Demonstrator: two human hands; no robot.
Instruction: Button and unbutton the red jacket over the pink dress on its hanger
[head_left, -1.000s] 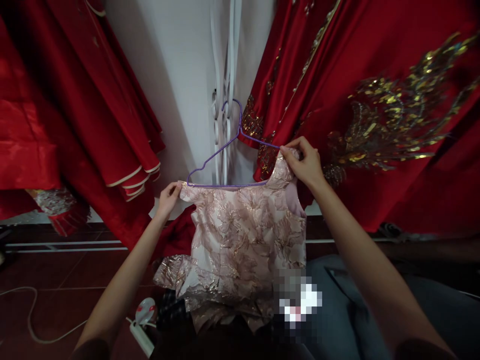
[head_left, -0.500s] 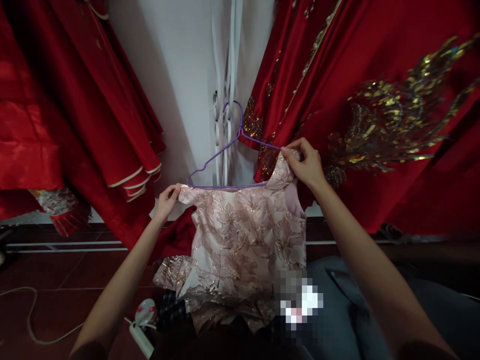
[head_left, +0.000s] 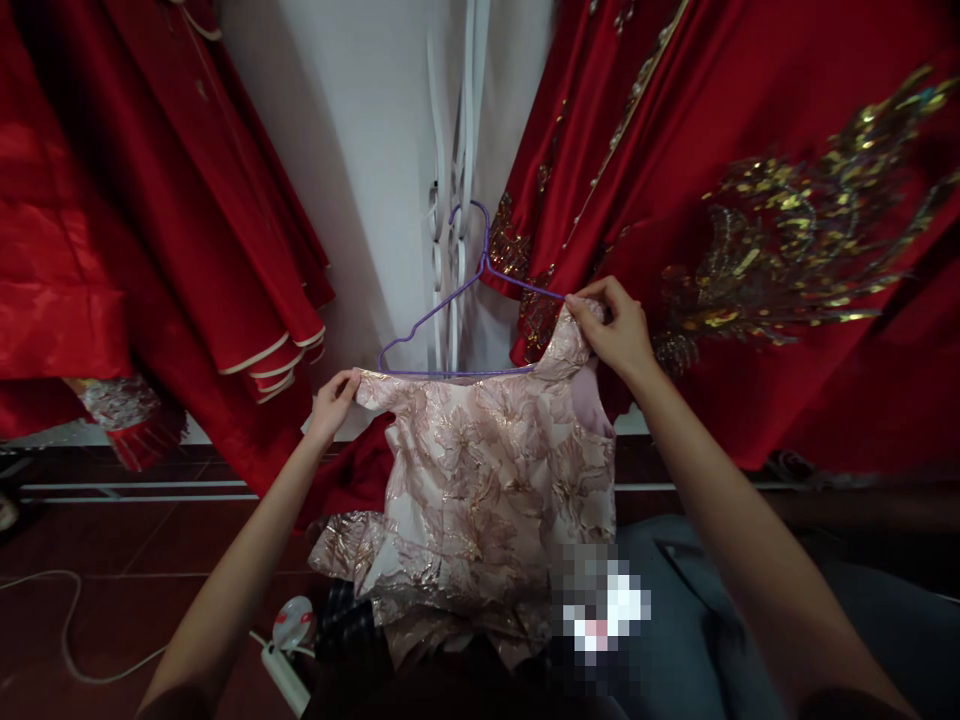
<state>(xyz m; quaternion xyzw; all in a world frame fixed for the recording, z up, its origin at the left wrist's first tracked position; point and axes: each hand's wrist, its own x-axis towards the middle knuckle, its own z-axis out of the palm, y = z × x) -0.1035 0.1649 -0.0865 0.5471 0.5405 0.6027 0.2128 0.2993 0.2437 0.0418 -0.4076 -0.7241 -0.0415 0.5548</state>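
Dress is spread between two hands, just below the purple hanger. Almost nothing has changed in the last second: both hands keep their places and only the view has shifted slightly, so this seems a steady, holding moment. The left hand has its grip pinched on one shoulder; the right hand pinches the other, where the hanger's arm goes out of sight. The cloth looks like stiff brocade, pale pink, with crinkled flowers and golden glints; the lining appears smooth. The hanger is thin, its left end showing above the neckline. Sequins glitter on red satin nearby.
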